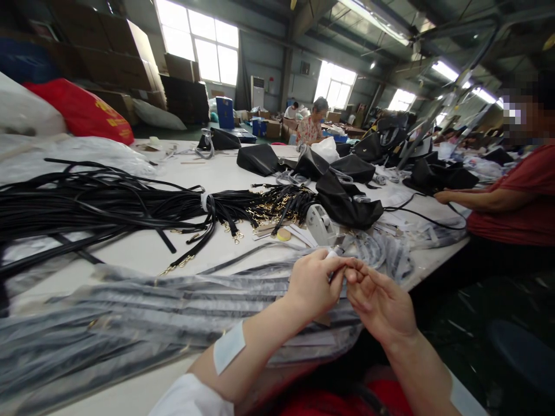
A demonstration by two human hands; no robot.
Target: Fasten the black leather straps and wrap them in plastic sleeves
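My left hand [313, 283] and my right hand [381, 297] meet at the fingertips above the near side of the table. Both are closed with fingers curled and pinched together; whatever lies between them is hidden or too small to make out. A bit of white shows just behind my left fingers. Under and beside my hands lie long dark straps in clear plastic sleeves [173, 306]. Just beyond them stands a white tape dispenser [319, 225], with a small round yellowish item [284, 234] to its left.
A tied bundle of black straps [108, 202] with gold clasps [281, 202] spreads across the left and middle. Several black bags [347, 202] lie farther back. A co-worker in red [515, 190] handles a strap on the right; another person [311, 124] sits beyond the table.
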